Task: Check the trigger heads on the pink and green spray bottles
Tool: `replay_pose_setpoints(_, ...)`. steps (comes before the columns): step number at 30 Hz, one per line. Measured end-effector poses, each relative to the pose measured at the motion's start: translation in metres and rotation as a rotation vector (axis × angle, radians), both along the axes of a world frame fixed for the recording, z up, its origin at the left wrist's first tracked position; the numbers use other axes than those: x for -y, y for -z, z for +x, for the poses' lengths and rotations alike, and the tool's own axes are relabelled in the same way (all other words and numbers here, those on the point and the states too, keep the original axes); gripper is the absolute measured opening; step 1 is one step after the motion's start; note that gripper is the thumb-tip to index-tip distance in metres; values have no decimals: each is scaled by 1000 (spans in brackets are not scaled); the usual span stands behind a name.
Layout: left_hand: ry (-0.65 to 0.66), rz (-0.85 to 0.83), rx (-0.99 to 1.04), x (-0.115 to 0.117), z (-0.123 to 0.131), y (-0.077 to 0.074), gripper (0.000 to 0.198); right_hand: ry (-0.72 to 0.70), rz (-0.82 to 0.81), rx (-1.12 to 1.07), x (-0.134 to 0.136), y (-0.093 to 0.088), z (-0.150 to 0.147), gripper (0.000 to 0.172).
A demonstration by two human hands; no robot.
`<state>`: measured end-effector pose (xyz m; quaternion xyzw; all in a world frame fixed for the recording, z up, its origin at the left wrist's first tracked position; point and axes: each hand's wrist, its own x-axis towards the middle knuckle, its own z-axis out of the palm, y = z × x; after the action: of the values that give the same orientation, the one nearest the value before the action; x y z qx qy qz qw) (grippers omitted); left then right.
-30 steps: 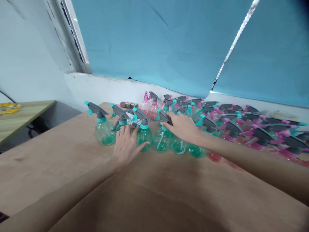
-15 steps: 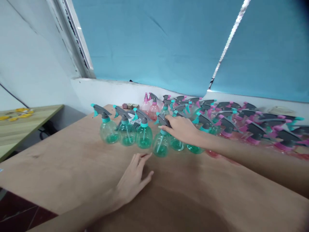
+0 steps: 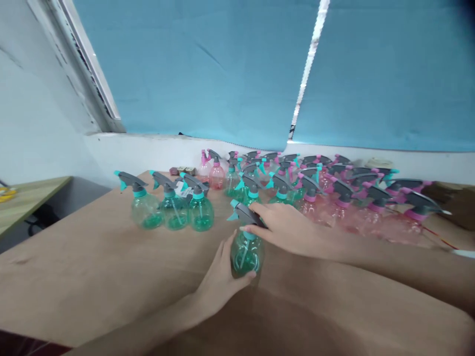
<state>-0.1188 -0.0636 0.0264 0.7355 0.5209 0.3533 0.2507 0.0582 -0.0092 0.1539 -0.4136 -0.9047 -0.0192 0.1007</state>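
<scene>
We have both hands on one green spray bottle, out in front of the rest, near the middle of the wooden table. Left hand cups the round body from the left side, thumb across the lower front; right hand is clamped round the grey spray head, thumb at the neck. Bottle looks about upright; we can't tell if its base touches the wood. Green liquid and a dip tube show through the clear wall. Left of it, well apart from the hands, we get three green bottles side by side, turquoise nozzles pointing left. Behind and to the right we see a crowded group of pink bottles with some turquoise-collared ones mixed in. Small boxes sit by the wall; blue curtain above.
</scene>
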Motion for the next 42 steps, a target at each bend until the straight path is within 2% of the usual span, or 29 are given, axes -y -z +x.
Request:
replay_pose_setpoints(5, 116, -5, 52, -2, 22, 5, 78, -4, -88, -125, 7, 6, 31, 37)
replay_pose_setpoints(9, 175, -35, 88, -5, 39, 5, 78, -95, -260, -323, 3, 13, 61, 44)
replay_pose_setpoints(12, 190, -70, 118, -8, 53, 4, 79, -133, -365, -441, 1, 23, 81, 56)
replay_pose_setpoints(15, 218, -90, 124, -14, 68, 4, 79, -136, -393, -521, -1, 40, 95, 63)
replay_pose_setpoints(21, 300, -55, 86, -25, 97, 8, 79, -107, -419, -802, -6, 70, 110, 59)
replay_pose_setpoints(26, 356, -39, 64, -33, 116, 9, 89, -113, -394, -947, -9, 79, 120, 51)
replay_pose_setpoints(29, 380, -28, 48, -38, 124, 8, 88, -96, -355, -991, -11, 83, 125, 44)
replay_pose_setpoints(32, 381, -17, 8, -41, 130, 9, 87, -96, -312, -1025, -11, 84, 126, 43)
replay_pose_setpoints(36, 383, 12, -104, -45, 127, 14, 99, -43, -331, -1033, -8, 83, 127, 40)
replay_pose_setpoints(39, 389, 10, -211, -48, 114, 18, 102, 41, -314, -964, -7, 84, 128, 38)
replay_pose_setpoints(42, 344, 2, -304, -52, 95, 20, 90, 93, -256, -823, -10, 86, 129, 44)
